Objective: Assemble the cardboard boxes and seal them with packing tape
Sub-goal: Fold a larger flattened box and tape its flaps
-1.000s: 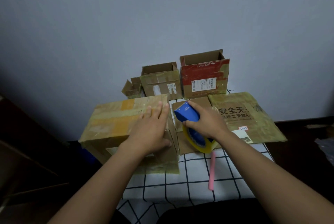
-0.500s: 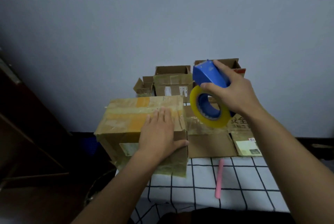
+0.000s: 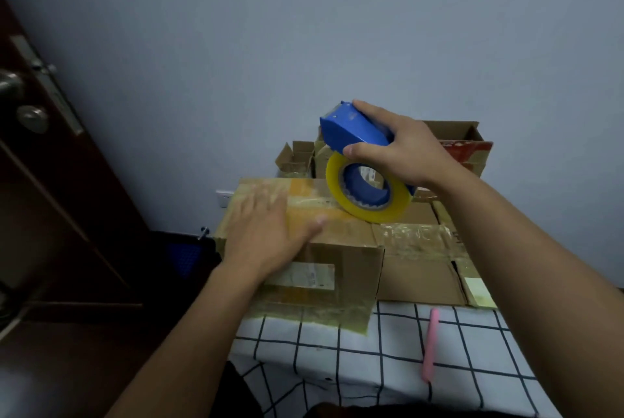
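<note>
A closed cardboard box [image 3: 351, 259], streaked with old yellowish tape, sits at the left edge of the checked table [image 3: 371, 350]. My left hand [image 3: 266, 235] lies flat on its top, fingers spread, a little blurred. My right hand [image 3: 398, 150] grips a blue tape dispenser [image 3: 351, 132] carrying a yellow tape roll [image 3: 368, 193]. The roll's lower edge hovers at the box's top right corner; contact is unclear. Flattened cardboard [image 3: 422, 269] lies to the right of the box.
Open empty boxes [image 3: 466, 144] and smaller ones [image 3: 295, 159] stand at the back against the wall. A pink stick [image 3: 430, 346] lies on the tablecloth. A dark wooden door [image 3: 50, 181] with a handle is on the left, a dark blue bin [image 3: 185, 255] below.
My right hand lifted the dispenser off the flat cardboard and carried it left, down onto the box's top. My left hand slid left across the box top. The view shifted right.
</note>
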